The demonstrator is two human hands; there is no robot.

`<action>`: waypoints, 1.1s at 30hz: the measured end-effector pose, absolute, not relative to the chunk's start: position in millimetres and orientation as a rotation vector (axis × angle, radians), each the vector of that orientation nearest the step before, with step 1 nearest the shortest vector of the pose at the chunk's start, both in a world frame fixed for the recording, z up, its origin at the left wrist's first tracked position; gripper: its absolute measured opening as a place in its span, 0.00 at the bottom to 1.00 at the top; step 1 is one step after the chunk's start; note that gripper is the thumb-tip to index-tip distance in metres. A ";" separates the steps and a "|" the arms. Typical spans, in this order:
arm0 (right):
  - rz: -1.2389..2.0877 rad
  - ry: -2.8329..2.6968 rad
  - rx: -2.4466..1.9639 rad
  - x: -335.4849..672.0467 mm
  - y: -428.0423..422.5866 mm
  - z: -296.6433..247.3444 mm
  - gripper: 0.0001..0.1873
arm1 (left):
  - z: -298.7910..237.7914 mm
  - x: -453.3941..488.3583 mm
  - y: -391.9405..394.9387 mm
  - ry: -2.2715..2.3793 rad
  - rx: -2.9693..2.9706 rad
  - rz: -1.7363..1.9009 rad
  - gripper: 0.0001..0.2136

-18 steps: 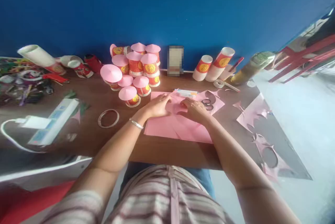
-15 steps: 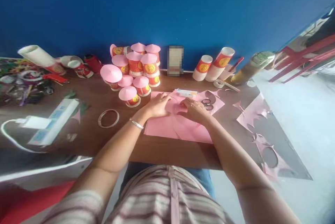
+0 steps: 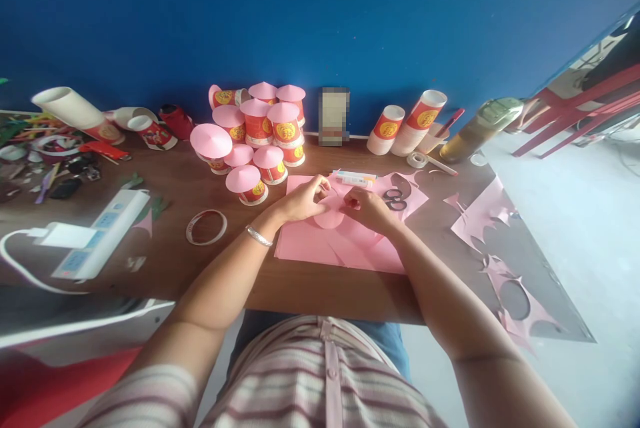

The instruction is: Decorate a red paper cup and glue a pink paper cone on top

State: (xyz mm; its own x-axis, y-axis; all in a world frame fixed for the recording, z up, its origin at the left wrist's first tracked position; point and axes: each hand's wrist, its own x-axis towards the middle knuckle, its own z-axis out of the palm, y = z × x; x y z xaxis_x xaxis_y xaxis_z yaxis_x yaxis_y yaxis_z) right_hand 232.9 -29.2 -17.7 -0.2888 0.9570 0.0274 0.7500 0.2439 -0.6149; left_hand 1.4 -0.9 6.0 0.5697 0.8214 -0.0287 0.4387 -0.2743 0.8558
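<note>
My left hand (image 3: 301, 200) and my right hand (image 3: 369, 205) meet over a pink paper sheet (image 3: 340, 248) on the brown table (image 3: 175, 261). Both pinch a small round pink paper piece (image 3: 329, 217), lifted a little off the sheet, its lower edge hanging between the hands. A bracelet sits on my left wrist. Just beyond the hands lie a white glue tube (image 3: 356, 179) and black scissors (image 3: 396, 199).
Several red paper cups with pink cone lids (image 3: 255, 138) cluster at the back. Stacked cups (image 3: 405, 125) lean against the blue wall. A tape ring (image 3: 206, 227) and a power strip (image 3: 97, 231) lie at the left. Pink paper scraps (image 3: 493, 235) cover the right.
My hands lay flat on the pink sheet before; now their fingers are pinched together and have raised a round pink piece off it.
</note>
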 end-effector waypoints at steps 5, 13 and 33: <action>1.036 -1.675 -1.315 233.4 -23.9 -22.0 0.16 | 15.4 1.9 -1.1 1.012 1.666 0.749 0.15; 1.215 -1.482 -1.174 221.9 -33.8 -12.4 0.20 | 17.2 9.8 -5.6 1.026 1.485 0.889 0.18; 1.207 -1.369 -1.201 222.9 -31.5 -17.3 0.25 | 7.5 6.9 -1.4 1.142 1.468 0.915 0.15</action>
State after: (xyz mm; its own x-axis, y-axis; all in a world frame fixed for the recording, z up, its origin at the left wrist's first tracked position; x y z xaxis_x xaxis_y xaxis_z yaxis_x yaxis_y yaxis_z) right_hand 222.9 -31.5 -17.3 -0.1000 0.9944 0.0337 0.0912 0.0429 -0.9949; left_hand 6.9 -1.4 7.5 0.2616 0.9650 -0.0200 0.1912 -0.0315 0.9810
